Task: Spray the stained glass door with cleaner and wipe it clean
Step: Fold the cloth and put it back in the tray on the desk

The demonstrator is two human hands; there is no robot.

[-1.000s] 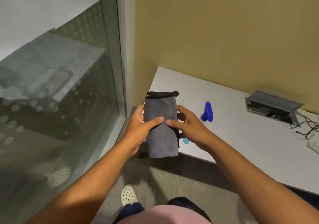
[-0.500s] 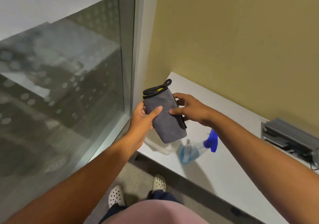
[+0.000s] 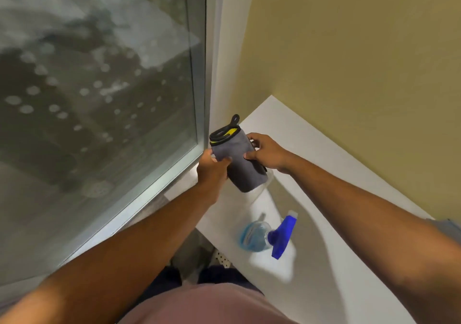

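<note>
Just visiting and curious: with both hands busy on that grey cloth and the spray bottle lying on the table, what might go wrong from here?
1. The spray bottle lies on its side near the white table's front edge; a bump from an arm might roll it off or make it leak.
2. Both the left hand and right hand hold the folded cloth, so neither is free to spray.
3. The glass door looks smeared; wiping it dry might only spread the marks.

A white table (image 3: 324,164) is set in the corner against the yellow wall. A spray bottle (image 3: 264,235) of blue cleaner, with a blue trigger head, is laid on it near its front edge.
</note>
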